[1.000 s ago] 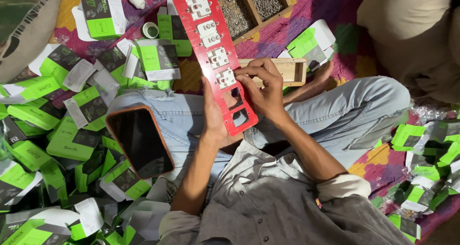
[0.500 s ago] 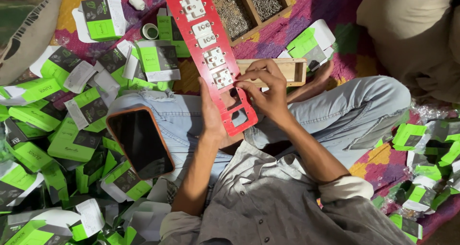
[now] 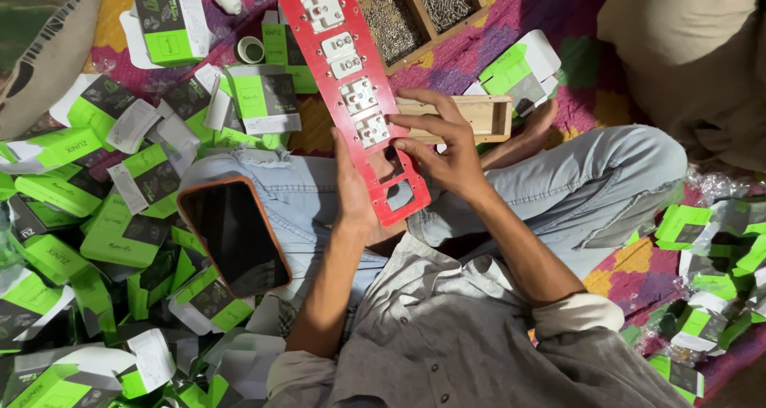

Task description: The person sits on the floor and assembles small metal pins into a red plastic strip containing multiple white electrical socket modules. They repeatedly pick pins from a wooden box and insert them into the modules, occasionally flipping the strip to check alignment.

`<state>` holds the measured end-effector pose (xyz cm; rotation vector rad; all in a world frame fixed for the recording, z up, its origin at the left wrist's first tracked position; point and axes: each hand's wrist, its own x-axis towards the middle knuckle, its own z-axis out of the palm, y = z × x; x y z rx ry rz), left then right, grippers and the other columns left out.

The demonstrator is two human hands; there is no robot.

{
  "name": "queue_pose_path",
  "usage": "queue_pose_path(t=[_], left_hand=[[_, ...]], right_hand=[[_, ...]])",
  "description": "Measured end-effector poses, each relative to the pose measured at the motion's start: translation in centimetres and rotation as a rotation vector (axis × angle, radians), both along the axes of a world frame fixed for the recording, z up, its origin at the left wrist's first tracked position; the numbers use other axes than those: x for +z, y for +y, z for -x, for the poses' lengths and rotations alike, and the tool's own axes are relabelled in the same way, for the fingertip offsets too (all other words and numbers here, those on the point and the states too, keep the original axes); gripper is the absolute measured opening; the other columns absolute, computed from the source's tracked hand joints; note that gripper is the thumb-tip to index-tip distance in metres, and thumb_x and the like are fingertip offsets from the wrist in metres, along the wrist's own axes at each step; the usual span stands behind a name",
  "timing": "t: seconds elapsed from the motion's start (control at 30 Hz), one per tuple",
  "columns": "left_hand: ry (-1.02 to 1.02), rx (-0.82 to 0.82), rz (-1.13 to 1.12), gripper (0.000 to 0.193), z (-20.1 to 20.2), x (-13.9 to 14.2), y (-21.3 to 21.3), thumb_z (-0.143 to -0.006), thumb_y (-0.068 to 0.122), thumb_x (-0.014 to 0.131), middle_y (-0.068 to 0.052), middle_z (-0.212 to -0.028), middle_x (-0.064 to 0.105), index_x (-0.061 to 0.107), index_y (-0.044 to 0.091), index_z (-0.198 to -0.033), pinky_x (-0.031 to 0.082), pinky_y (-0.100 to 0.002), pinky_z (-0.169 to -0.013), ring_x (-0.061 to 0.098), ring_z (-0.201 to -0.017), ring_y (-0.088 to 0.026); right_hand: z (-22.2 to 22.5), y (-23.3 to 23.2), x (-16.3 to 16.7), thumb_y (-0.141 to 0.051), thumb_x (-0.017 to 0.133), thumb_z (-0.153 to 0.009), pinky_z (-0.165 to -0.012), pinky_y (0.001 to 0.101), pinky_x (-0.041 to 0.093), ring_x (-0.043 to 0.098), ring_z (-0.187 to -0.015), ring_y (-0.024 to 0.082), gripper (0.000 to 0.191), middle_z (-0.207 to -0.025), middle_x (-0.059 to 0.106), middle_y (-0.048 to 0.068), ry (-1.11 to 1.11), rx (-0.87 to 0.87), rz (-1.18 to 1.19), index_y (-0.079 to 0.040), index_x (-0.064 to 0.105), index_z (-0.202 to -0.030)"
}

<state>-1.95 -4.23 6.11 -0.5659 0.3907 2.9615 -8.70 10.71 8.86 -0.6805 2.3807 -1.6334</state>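
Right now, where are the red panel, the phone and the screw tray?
red panel (image 3: 331, 37), head view, bare upper part.
phone (image 3: 235, 236), head view, middle of dark screen.
screw tray (image 3: 403, 13), head view, wooden divider between compartments.

The right hand (image 3: 451, 149) has slid slightly down the red panel (image 3: 355, 97).

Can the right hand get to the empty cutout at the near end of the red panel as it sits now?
Probably yes: the right hand already rests on the red panel, the empty cutout is uncovered beside its fingers.
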Motion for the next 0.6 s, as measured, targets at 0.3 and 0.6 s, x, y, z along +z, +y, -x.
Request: queue_pose_path(t=[0.3, 0.6], left_hand=[[-0.025, -0.049, -0.043, 0.081, -0.3, 0.2, 0.0, -0.106, 0.070, 0.033, -0.010, -0.145, 0.051, 0.036, 0.008, -0.159, 0.048, -0.043, -0.105, 0.054, -0.124, -0.024], [-0.067, -0.137, 0.174, 0.087, -0.5, -1.1, 0.5, -0.102, 0.070, 0.027, -0.016, -0.144, 0.052, 0.036, 0.002, -0.156, 0.052, -0.043, -0.101, 0.057, -0.125, -0.027]], right_hand=[[0.0, -0.4, 0.6, -0.006, 0.082, -0.090, -0.106, 0.0373, 0.050, 0.062, -0.122, 0.027, 0.021, -0.125, 0.066, 0.012, 0.104, -0.067, -0.016, -0.007, 0.078, -0.111], [0.5, -1.0, 2.0, 0.002, 0.082, -0.087, -0.084, 0.0404, 0.053, 0.065, -0.098, 0.030, 0.024, -0.104, 0.068, 0.012, 0.499, -0.025, -0.212, -0.002, 0.074, -0.109]])
